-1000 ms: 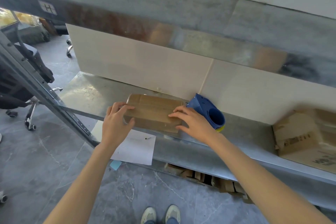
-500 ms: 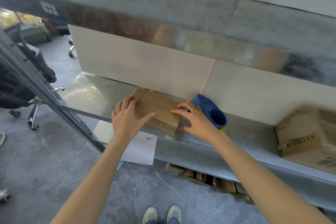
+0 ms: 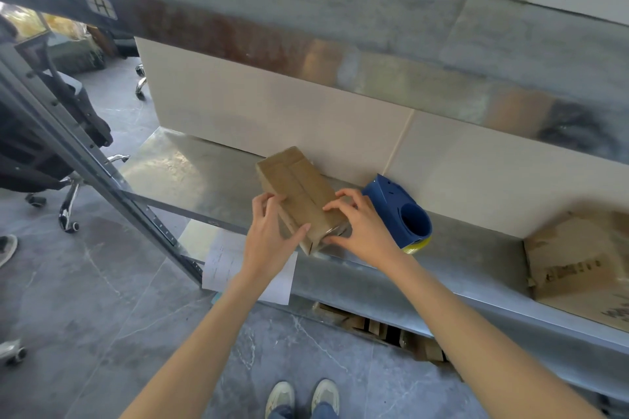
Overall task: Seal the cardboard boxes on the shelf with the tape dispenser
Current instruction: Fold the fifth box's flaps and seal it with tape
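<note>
I'm wrapping my left hand (image 3: 269, 241) round the left side of the box (image 3: 299, 194), fingers curling over its left edge and thumb lying across the top near the close end. So that hand is clamping on cardboard, not resting loose.

The box is sitting on the shelf (image 3: 190, 173), its near end right at the front lip. Its long axis is running away from me, the far end aiming at the wall (image 3: 306, 119) and leaning a little to the left. The flap seam is lying along that same line, facing up.

To the right of the box, my right hand (image 3: 360, 231) is gripping too, fingertips on the top right edge and thumb tucking under the near corner. Both hands are pinning it from either side.

To do this well, I'm thinking I should be squaring the box so the seam is pointing straight out from me. I'd also be pressing the flaps flat and shut, so the tape can be running down the seam in one clean pull.

Just right of the box, almost touching my right hand, the blue tape dispenser (image 3: 398, 214) is standing against the wall, untouched. Well off to the right of the box, a bigger box (image 3: 575, 269) is waiting.
</note>
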{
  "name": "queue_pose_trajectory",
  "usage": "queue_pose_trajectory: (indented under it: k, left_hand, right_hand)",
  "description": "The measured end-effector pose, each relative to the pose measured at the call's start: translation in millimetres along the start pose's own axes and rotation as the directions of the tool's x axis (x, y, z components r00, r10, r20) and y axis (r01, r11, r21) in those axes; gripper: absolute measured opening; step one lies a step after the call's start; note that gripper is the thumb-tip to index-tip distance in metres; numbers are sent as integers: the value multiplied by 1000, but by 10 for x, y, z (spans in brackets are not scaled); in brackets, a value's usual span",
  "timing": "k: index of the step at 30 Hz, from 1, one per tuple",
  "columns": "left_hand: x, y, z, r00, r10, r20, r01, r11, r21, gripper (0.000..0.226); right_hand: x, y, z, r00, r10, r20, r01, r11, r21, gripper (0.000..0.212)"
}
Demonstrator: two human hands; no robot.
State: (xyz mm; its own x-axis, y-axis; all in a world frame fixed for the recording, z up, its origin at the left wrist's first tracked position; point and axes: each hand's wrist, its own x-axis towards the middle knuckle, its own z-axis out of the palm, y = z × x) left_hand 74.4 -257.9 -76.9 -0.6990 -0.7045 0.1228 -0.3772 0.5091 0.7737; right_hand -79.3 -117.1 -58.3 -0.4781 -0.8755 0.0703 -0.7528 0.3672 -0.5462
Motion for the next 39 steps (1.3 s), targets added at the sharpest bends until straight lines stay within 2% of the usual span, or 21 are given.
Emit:
queue_pose_trajectory:
  k: [4,7,10,11,13,15,17,19,23,26,33,39]
  left_hand:
    - [-38,-24,29,998,61,25,-60,997,-45,66]
    - [-49,-65,-7,996,64,59,-65,998,15,68]
    - [-44,-95,-45,992,112,65,-122,980,158,72]
    - [-38,-104,-57,989,130,70,-142,966,214,74]
    - [-25,-120,-83,987,150,62,-162,941,296,72]
    - [-12,-129,-99,984,178,23,-175,920,350,63]
    - [-9,-126,-96,982,191,0,-176,907,383,58]
    - [-15,-101,-89,984,178,5,-166,905,391,58]
    - [-43,-50,-92,983,185,0,-169,900,401,59]
    - [-56,-30,-122,984,176,-25,-153,911,383,55]
    - [-80,-24,-163,987,153,-37,-127,912,390,53]
    - [-122,-9,-141,990,141,-26,-119,911,396,49]
  right_hand:
    - [-7,-28,43,1000,17,0,-17,1000,-22,73]
    - [-18,-31,33,999,16,34,-14,999,-50,67]
    - [-29,-8,-69,996,5,84,-1,999,-53,60]
    - [-40,24,-124,998,3,62,2,998,-71,55]
    - [-73,109,-256,997,17,-77,-27,992,-125,40]
    - [-115,230,-356,966,99,-238,-141,976,-169,29]
    - [-160,342,-380,927,239,-289,-299,937,-183,33]
    - [-217,422,-336,907,336,-256,-390,898,-204,45]
    - [-297,550,-223,903,398,-161,-425,881,-206,66]
    - [-315,608,-181,912,402,-75,-409,899,-154,69]
    - [-257,676,-336,919,387,73,-372,914,-165,74]
    - [-118,754,-482,909,366,197,-367,930,-32,75]
